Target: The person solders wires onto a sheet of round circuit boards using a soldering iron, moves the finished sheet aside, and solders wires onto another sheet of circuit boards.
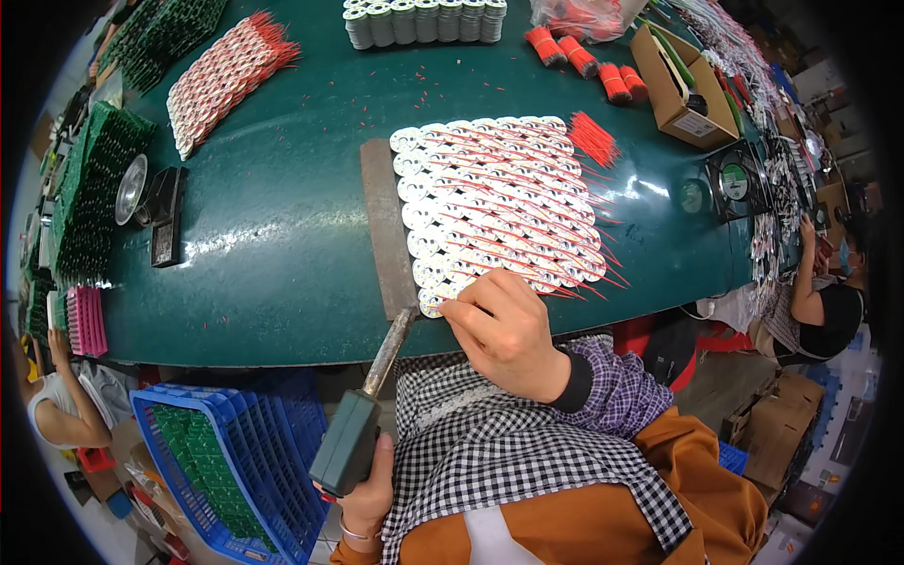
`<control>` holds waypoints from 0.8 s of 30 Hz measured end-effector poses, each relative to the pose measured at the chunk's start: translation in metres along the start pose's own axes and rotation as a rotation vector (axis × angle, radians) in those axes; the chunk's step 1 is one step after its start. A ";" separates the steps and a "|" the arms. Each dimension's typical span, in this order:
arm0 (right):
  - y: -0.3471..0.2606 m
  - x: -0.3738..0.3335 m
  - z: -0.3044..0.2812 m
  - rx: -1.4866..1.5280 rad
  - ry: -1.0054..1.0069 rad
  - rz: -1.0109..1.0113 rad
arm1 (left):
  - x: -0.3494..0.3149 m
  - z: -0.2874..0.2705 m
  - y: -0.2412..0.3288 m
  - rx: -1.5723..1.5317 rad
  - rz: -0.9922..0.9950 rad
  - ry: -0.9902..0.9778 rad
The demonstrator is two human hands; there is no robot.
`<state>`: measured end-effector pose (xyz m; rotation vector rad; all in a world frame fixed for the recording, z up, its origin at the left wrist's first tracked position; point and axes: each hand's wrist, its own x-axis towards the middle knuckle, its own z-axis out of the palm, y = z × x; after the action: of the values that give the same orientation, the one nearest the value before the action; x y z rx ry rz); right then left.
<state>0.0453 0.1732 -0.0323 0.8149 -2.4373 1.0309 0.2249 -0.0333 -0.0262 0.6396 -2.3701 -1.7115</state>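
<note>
My left hand (369,490) grips the dark green handle of a soldering iron (350,435). Its metal shaft slants up and its tip is at the near end of a flat brown bar (384,226). Along that bar lies a panel of white round circuit boards (499,202), most of them crossed by thin red wires. My right hand (504,330) is closed in a pinch over the panel's near left corner board, close to the iron's tip. Whatever sits between those fingertips is too small to make out. Loose red wires (594,139) lie by the panel's far right corner.
On the green table (273,311) are another wired panel (226,80), stacked grey-white discs (426,24), red wire bundles (576,58), a cardboard box (680,104) and a small fan (734,182). A blue crate (235,452) stands below the left edge. Other people sit at both sides.
</note>
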 end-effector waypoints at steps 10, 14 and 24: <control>0.001 -0.003 0.003 -0.013 -0.015 -0.009 | 0.013 0.010 0.009 0.136 0.150 0.036; 0.001 -0.003 0.003 -0.025 -0.025 -0.006 | 0.011 0.006 0.005 0.145 0.126 0.007; 0.001 -0.003 0.003 -0.016 -0.030 -0.003 | -0.003 0.006 0.003 -0.044 -0.028 0.097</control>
<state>0.0463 0.1727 -0.0362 0.8338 -2.4651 1.0033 0.2252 -0.0262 -0.0253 0.7347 -2.2620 -1.6983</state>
